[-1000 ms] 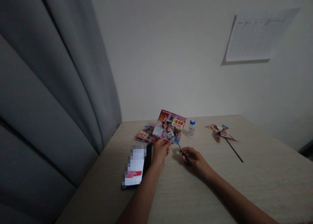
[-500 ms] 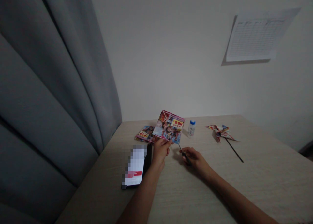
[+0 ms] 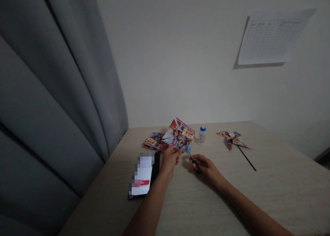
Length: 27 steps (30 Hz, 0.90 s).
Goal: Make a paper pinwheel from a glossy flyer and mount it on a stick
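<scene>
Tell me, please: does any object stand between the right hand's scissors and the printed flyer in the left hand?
Nothing visible does: the scissors in the right hand reach the printed flyer in the left hand directly. The blue-capped bottle stands right of the flyer, outside that path.

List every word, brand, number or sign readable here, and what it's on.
"89.9", upside down: cut sheet in the left hand; other print too small.
Probably "89.9", upside down: paper stack, blurred.
Unreadable: pinwheel number, partial and blurred; bottle label and wall notice, too small; phone screen, pixelated.
</scene>
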{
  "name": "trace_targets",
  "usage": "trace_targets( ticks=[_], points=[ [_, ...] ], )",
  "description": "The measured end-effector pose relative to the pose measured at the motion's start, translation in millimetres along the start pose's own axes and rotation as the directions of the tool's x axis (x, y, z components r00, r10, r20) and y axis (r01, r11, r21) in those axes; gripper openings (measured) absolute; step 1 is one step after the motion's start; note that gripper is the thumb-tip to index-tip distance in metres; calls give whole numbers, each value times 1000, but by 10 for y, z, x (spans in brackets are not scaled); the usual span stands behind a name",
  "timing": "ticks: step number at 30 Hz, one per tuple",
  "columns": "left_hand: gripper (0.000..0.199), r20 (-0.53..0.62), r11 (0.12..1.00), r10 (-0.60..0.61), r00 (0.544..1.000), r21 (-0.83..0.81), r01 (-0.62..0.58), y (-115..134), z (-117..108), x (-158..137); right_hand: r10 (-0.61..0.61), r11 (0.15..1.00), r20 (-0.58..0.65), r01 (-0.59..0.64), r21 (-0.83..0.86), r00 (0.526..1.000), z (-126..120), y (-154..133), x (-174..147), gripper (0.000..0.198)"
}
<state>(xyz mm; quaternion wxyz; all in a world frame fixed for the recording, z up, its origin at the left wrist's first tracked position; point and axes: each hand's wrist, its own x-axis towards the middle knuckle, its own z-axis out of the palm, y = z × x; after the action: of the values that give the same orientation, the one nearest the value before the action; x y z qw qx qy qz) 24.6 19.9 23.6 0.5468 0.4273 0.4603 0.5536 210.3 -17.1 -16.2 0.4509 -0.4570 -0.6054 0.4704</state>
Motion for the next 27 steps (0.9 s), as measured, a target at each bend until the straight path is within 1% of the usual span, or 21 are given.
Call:
trace_targets(
  ticks=[4,8,11,14,18,21,27],
  points=[
    [50,3,1000,-15,1000,-3,15,-9,4,1,24,998,14,-25,55,1000,16,11,1,46],
    [46,-3,999,-41,999,-5,41,-7,5,4,19,999,11,-19,28,1000,25,29,9,46],
    [39,-14,997,-75,997,-4,75,-5,9,-1,-36,998,-30,34,-58,999,20,32,8,41],
    [36,-34,994,-106,994,-13,106,2,20,-14,-104,974,-88,83,-212,991,10,26,-4,35],
    [37,-39,991,-132,990,-38,131,33,38,-38,-126,915,-128,65,-399,984,-2,1,-30,31],
    [41,-50,990,-130,990,-55,127,42,43,-41,-112,888,-109,50,-456,988,-5,-30,-44,31],
    [49,-85,996,-85,993,-41,82,-25,21,0,-107,868,-76,56,-493,991,3,-82,-57,29]
  ],
)
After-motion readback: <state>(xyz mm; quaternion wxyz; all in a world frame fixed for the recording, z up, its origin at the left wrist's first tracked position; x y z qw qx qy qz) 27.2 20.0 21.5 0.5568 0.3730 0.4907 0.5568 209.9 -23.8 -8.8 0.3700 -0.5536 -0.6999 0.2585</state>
